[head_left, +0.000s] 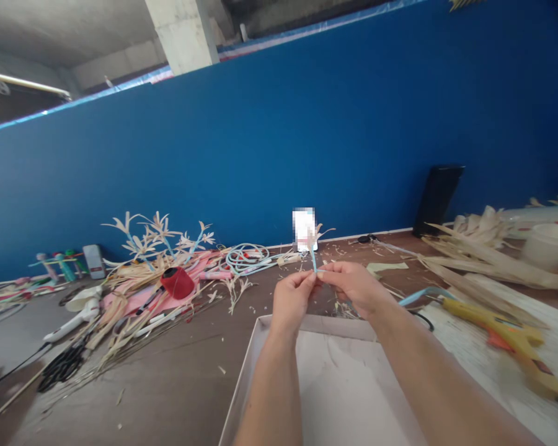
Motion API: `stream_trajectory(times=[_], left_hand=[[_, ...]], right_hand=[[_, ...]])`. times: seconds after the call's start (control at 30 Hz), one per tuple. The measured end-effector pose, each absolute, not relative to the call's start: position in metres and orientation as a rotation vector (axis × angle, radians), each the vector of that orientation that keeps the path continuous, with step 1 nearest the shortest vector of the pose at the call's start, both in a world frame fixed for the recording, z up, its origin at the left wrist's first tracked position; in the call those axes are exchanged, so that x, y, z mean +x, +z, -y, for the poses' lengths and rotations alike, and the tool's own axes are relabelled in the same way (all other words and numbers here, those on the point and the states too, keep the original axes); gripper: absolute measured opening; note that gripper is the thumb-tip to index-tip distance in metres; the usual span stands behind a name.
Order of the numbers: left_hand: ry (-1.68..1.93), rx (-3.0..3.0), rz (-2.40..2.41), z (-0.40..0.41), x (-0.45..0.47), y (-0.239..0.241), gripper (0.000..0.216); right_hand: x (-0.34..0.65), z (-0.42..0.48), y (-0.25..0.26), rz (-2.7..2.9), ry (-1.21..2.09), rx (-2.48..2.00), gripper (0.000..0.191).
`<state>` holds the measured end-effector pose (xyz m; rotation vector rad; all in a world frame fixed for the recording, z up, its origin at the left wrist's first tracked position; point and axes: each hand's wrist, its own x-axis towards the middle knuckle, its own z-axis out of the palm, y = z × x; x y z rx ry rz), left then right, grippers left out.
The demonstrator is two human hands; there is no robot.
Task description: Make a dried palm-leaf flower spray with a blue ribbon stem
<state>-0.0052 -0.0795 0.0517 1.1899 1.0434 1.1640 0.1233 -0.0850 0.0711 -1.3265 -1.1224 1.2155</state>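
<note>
Both my hands are raised above a shallow white box [255, 347] and pinch one small craft flower [313, 241] between them. The flower has pale straw petals on a thin light-blue stem and stands upright. My left hand [292, 297] pinches the lower stem from the left with closed fingers. My right hand [353, 285] pinches the same stem from the right, fingertips touching those of the left hand.
A yellow glue gun [502, 337] lies at the right, dried husk strips [483, 254] and a white tub [551, 244] behind it. At the left lie finished straw flowers [153, 238], a red spool [177, 282], black scissors [62, 365], a white tool [74, 319], coiled cord [246, 257]. A blue wall stands behind.
</note>
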Motion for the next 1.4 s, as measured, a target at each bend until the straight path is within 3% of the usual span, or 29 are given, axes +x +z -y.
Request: stream_trajectory(times=[0.43, 1.0, 1.4], left_hand=[[1.151, 1.190, -1.013, 0.079, -0.006, 0.051, 0.022], [1.410, 1.606, -1.405, 0.085, 0.004, 0.049, 0.016], [1.449, 1.698, -1.430, 0.086, 0.004, 0.047, 0.017]], right_hand=[[0.126, 0.087, 0.072, 1.360, 0.866, -1.427, 0.022], [0.123, 0.086, 0.069, 1.334, 0.845, -1.402, 0.028], [0.121, 0.082, 0.064, 1.265, 0.907, -1.378, 0.036]])
